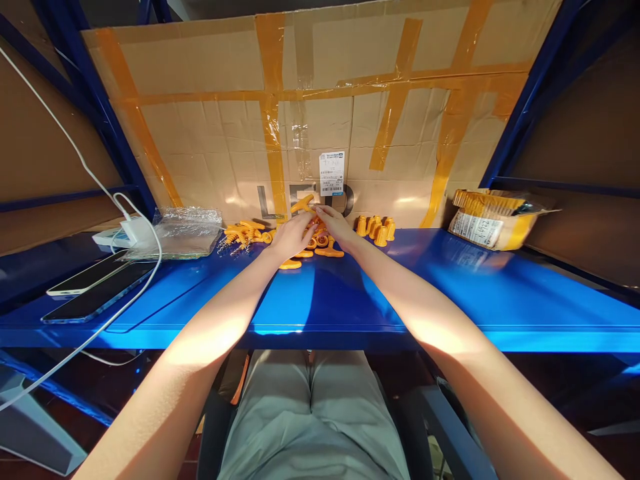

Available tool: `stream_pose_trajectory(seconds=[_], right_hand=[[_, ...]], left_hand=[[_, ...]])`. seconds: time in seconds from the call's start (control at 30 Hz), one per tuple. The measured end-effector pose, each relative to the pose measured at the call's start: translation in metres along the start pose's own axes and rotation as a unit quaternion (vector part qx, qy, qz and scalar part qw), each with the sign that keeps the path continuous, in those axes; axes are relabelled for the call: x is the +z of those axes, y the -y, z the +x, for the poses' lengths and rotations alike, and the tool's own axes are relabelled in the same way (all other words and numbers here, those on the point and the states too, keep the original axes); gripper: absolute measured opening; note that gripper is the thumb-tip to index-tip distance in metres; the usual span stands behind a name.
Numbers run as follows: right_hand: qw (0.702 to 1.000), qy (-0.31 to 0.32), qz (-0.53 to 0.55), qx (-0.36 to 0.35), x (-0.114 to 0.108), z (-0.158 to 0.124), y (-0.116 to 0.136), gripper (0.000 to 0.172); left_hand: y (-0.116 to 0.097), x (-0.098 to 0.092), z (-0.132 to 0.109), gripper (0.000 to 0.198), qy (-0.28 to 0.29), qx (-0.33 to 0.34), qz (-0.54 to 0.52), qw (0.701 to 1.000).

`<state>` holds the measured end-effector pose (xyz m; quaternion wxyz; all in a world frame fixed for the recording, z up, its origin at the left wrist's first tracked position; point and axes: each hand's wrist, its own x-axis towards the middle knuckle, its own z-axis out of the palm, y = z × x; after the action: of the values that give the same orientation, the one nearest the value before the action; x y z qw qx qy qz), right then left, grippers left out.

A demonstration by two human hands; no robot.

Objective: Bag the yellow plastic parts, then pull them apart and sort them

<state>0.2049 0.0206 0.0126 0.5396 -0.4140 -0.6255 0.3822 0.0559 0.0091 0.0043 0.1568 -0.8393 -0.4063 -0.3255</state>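
Observation:
Over the back middle of the blue shelf, both my hands meet around an orange T-handled corkscrew (303, 203). Its handle sticks up above my left hand (291, 235), whose fingers are closed around the lower part. My right hand (336, 225) pinches at the corkscrew's stem from the other side; the fingertips hide what lies between them. More orange corkscrews with metal spirals (245, 233) are heaped left of my left hand. Under and between the hands lie loose orange handles (329, 249) and round orange pieces. Several orange bell-shaped sleeves (381, 235) stand upright to the right.
A taped cardboard sheet (200, 133) closes off the back. At left on the shelf (450, 287) lie two phones (97, 293), a charger with a white cable (137, 230) and clear plastic bags (187, 230). An opened, taped package (487, 223) sits at back right.

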Motion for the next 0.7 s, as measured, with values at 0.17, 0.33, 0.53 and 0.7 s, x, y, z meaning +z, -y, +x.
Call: stream_pose_trajectory(seconds=[0.17, 0.33, 0.53, 0.7], right_hand=[[1.000, -0.026, 0.005, 0.000, -0.008, 0.004, -0.003, 0.012], [0.997, -0.006, -0.070, -0.041, -0.008, 0.003, -0.003, 0.014], [0.980, 0.029, -0.143, -0.132, -0.007, 0.003, -0.003, 0.025], [0.962, 0.080, -0.217, -0.143, -0.012, 0.004, -0.001, 0.026]], left_hand=[[0.008, 0.003, 0.001, 0.038, -0.004, 0.034, 0.015, 0.999], [0.024, 0.000, -0.002, 0.042, -0.012, -0.035, 0.068, 0.997], [0.028, -0.009, -0.002, 0.051, -0.030, -0.110, 0.066, 0.991], [0.026, -0.014, -0.003, 0.052, 0.013, -0.147, 0.066, 0.987]])
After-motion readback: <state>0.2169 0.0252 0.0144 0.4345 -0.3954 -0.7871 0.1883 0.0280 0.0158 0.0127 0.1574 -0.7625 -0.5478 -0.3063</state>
